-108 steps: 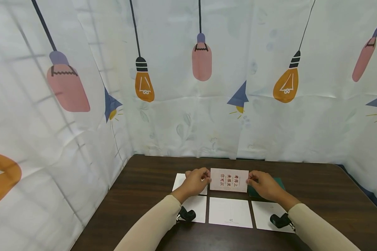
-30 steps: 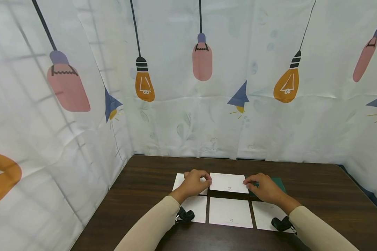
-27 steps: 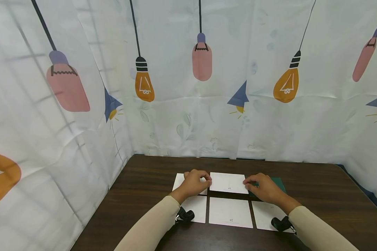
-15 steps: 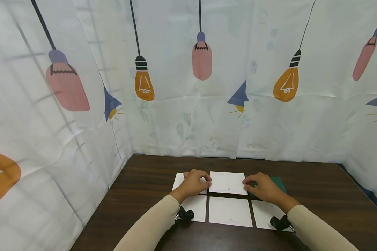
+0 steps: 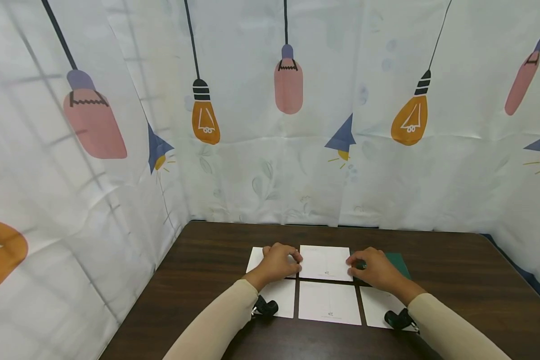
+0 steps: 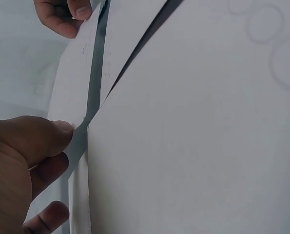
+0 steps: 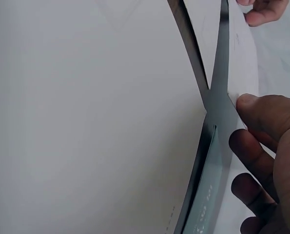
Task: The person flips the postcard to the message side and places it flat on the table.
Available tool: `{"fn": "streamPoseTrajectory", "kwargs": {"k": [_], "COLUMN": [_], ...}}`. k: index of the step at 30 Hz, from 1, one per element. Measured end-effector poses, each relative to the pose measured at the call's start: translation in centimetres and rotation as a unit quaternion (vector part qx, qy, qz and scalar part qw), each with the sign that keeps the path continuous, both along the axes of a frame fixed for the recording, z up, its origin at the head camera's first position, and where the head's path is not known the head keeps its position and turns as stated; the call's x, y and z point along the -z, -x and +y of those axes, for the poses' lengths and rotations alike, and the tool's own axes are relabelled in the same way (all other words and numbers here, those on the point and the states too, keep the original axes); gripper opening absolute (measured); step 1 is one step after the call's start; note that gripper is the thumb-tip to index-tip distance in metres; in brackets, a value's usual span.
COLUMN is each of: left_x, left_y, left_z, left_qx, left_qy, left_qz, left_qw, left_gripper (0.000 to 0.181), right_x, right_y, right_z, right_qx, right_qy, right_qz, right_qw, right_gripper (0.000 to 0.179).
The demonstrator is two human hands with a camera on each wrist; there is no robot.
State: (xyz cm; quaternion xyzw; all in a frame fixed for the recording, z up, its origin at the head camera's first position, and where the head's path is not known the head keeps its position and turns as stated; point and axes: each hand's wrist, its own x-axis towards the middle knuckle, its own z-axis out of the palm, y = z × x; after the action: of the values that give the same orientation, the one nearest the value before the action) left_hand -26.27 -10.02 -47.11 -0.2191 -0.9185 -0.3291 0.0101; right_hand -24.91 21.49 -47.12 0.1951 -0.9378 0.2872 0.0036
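A white card (image 5: pixel 325 262) with a small print near its front edge lies in the middle of the back row, between both hands. My left hand (image 5: pixel 276 264) pinches its left edge, thumb on top in the left wrist view. At the opposite edge, my right hand (image 5: pixel 378 270) holds the card's near corner between thumb and index finger, the other fingers loosely bent. A white card (image 5: pixel 255 257) lies partly hidden under the left hand. The green card (image 5: pixel 398 262) on the right is partly covered by the right hand.
Three more white cards form the front row: a left one (image 5: pixel 283 295), a middle one (image 5: pixel 329 302) and a right one (image 5: pixel 375 300), with narrow gaps between them. The dark wooden table (image 5: pixel 216 250) meets a patterned curtain (image 5: pixel 270 190) behind.
The middle back card showed red printed characters earlier; now its plain white side faces up. Over the last second its front edge has come slightly nearer the front row, with the right hand shifting slightly left.
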Motion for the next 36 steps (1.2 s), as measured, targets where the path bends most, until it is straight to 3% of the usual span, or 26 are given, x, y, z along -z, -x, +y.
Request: {"fn": "streamPoseTrajectory", "kwargs": {"k": [8,17,29,36], "left_x": [0.50,0.24,-0.05,-0.09], "left_y": [0.20,0.16,-0.18,0.15], "left_z": [0.09,0.36,0.55,0.58], "left_qx": [-0.002,-0.003,-0.003,-0.006], "left_qy": [0.031,0.069,0.091,0.094], "left_qz": [0.012,0.021,0.035,0.034], "left_qw": [0.9995,0.9974,0.9952,0.9950], "left_gripper": [0.014,0.016,0.018,0.018], "right_x": [0.11,0.18,0.11,-0.10], "right_y": [-0.06,-0.17,-0.31,-0.16], "right_z": [-0.30,-0.33,-0.62,-0.71], "right_qx": [0.013,0.008,0.004,0.004], "right_qy": [-0.013,-0.026,-0.046,-0.053], "right_qz": [-0.014,0.003,0.012,0.018], "right_qw": [0.9997,0.9996,0.9989,0.9984], "right_gripper": [0.020,0.020,0.020,0.022]}}
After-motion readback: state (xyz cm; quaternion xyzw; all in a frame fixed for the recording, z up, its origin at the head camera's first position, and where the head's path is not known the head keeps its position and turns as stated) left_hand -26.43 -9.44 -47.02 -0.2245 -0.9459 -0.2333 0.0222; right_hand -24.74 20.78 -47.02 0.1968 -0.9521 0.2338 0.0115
